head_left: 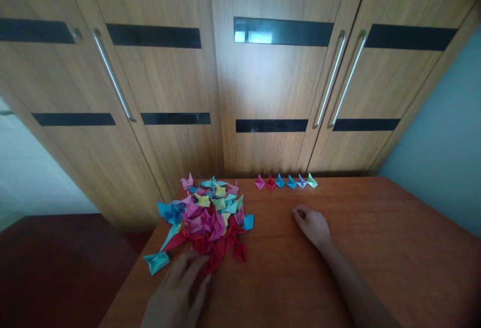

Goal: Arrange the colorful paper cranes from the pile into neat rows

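A loose pile of origami paper cranes (pixel 210 217) in pink, red, blue, yellow and green lies on the left half of the table. At its near edge, my left hand (pixel 176 288) is open, fingertips beside or touching a red paper crane (pixel 216 258); exact contact is unclear. Just left of that hand sits a teal paper crane (pixel 156 262), apart from the main heap. My right hand (pixel 312 226) rests on the tabletop with fingers curled closed, and nothing shows in it. Beyond it stands a row of several small paper cranes (pixel 279 181) along the back edge.
The brown wooden table (pixel 394 237) extends to the right. Behind it rises a wooden wardrobe (pixel 270 82) with metal handles and dark strips. A pale blue wall (pixel 443 132) is at the right, and dark floor (pixel 67 268) shows past the table's left edge.
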The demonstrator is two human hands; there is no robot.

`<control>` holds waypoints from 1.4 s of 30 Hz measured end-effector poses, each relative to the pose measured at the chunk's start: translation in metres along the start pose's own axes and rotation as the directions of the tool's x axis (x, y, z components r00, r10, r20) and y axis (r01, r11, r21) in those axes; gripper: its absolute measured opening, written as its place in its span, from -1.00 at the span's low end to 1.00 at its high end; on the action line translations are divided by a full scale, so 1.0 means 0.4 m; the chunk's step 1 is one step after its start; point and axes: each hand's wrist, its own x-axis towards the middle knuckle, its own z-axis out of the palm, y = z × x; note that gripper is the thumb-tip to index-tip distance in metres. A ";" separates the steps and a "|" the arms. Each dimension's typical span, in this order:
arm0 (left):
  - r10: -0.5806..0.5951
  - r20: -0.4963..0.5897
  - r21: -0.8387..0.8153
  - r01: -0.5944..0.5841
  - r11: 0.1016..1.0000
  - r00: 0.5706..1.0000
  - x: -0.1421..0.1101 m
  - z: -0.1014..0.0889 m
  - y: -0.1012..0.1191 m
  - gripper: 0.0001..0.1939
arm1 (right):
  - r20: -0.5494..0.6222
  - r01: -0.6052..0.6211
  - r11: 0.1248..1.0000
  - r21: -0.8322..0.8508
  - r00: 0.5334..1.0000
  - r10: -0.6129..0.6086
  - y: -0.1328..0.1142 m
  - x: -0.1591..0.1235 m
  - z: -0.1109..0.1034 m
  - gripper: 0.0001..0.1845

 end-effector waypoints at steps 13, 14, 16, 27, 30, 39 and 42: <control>-0.135 0.102 0.016 0.134 0.991 0.986 0.019 0.020 0.016 -0.68 | 0.003 0.008 1.000 -0.002 1.000 -0.008 -0.001 0.000 -0.003 -0.79; -0.120 0.069 0.015 0.120 0.993 0.990 0.019 0.023 0.013 -0.68 | 0.005 0.009 1.000 -0.002 1.000 -0.009 -0.001 0.000 -0.003 -0.79; -0.082 -0.011 0.014 0.083 0.996 0.997 0.015 0.026 0.004 -0.69 | 0.003 0.010 1.000 0.003 1.000 -0.010 -0.002 -0.001 -0.003 -0.79; -0.001 -0.341 -0.190 -0.067 0.979 0.940 0.049 -0.023 0.029 -0.79 | -0.042 0.097 0.984 0.149 0.995 -0.092 -0.006 -0.003 -0.012 -0.77; 0.001 -0.333 -0.307 -0.109 0.946 0.943 0.102 -0.030 0.082 -0.83 | -0.082 0.245 0.895 0.373 0.970 -0.231 -0.032 -0.009 -0.005 -0.77; 0.138 -0.207 -0.535 -0.230 0.813 0.969 0.265 0.078 0.251 -0.84 | 0.102 0.103 0.484 0.869 0.920 -0.379 -0.113 -0.059 -0.024 -0.67; 0.139 -0.162 -0.575 -0.209 0.791 0.977 0.296 0.117 0.288 -0.82 | 0.091 0.094 0.488 0.868 0.936 -0.341 -0.111 -0.057 -0.035 -0.72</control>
